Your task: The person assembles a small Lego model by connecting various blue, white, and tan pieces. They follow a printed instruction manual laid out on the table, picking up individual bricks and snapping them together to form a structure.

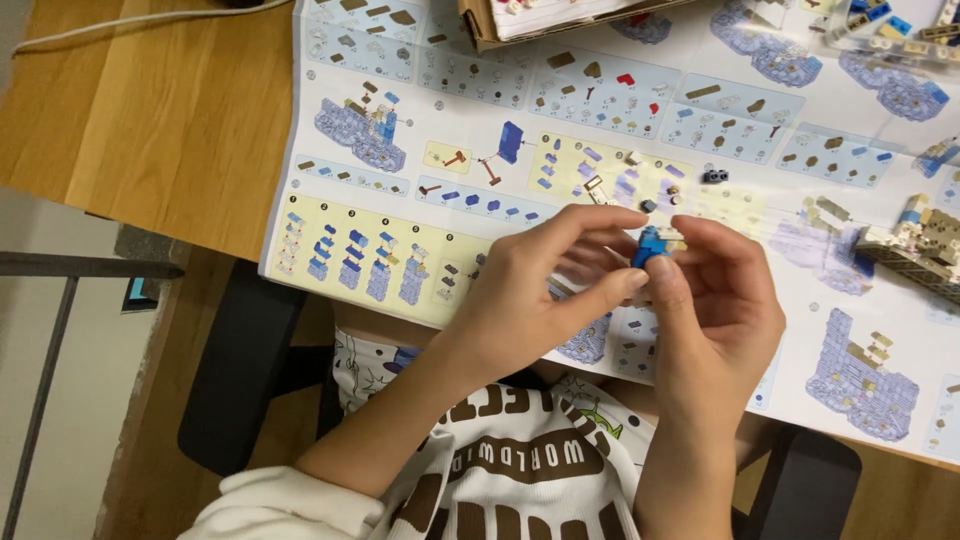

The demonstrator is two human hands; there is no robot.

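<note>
Both hands met above the instruction sheet (pixel 450 190) on the table (pixel 150 120): left hand (pixel 530 290) and right hand (pixel 715 300) pinched a small blue brick assembly (pixel 650 245) between fingertips, seemingly to press pieces together.

- You have only one camera, and it sits on your head.
- It looks almost straight down, past your chest and lap.
- It is close to your two hands.
- It sees the counter (pixel 150 120) edge and the big instruction sheet (pixel 560 130) on it.

hands (pixel 620 290): 2 | instruction sheet (pixel 480 120): 1 | cardboard box (pixel 520 20): 1
</note>
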